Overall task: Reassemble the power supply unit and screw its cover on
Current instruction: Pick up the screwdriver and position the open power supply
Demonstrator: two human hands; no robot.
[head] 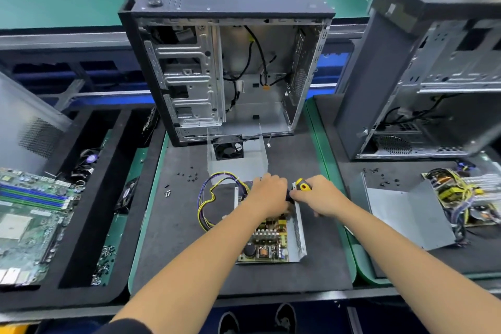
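Right hand grips the yellow-handled screwdriver at frame centre; left hand curls onto the open power supply unit
A slipping tip could gouge the circuit board; cover waits just above, wires may get pinched

The single head-worn view looks forward and steeply down from above the workbench. Both forearms reach away from the bottom edge toward the dark mat close below. The open computer case stands farther ahead.
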